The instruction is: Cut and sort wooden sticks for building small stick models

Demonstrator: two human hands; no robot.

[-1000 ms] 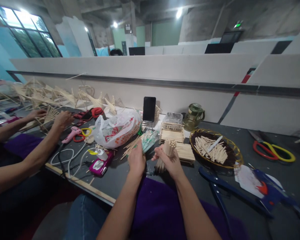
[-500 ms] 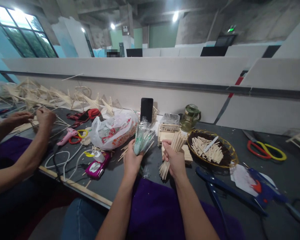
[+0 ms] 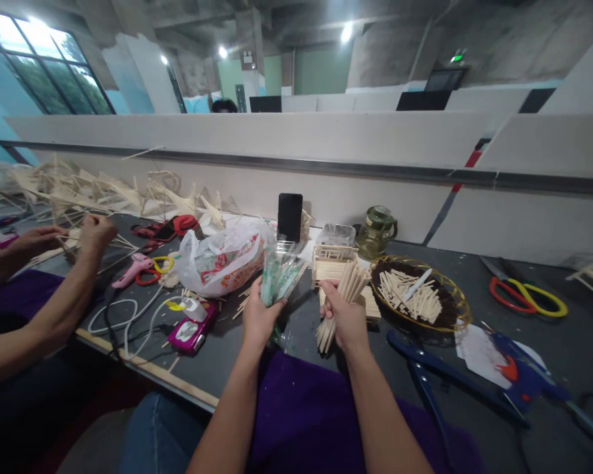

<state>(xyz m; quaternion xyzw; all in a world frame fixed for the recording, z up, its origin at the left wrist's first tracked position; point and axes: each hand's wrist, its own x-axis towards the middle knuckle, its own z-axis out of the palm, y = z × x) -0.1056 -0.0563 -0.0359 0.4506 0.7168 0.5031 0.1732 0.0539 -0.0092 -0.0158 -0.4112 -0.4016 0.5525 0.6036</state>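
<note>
My left hand [image 3: 257, 317] is closed round a clear plastic wrapper with green print [image 3: 278, 273], held upright above the dark table [image 3: 548, 342]. My right hand [image 3: 344, 317] grips a bundle of thin wooden sticks [image 3: 340, 304], tilted with the top ends leaning right. The two hands are a short way apart. Just behind the bundle lies a small stick-built frame [image 3: 337, 262]. To its right a round wire basket [image 3: 420, 295] holds more cut sticks.
A white plastic bag [image 3: 223, 258], a propped black phone [image 3: 290, 216], a green jar [image 3: 375, 232], red-yellow scissors [image 3: 526, 295] and a blue glue gun [image 3: 524, 375] lie around. At left another person's hands [image 3: 69, 234] work on stick structures [image 3: 103, 191]. Cables and a pink device [image 3: 190, 329] lie at the near edge.
My left hand has lifted the wrapper upright off the table. My right hand has lowered and tilted the stick bundle. The view shifted slightly left.
</note>
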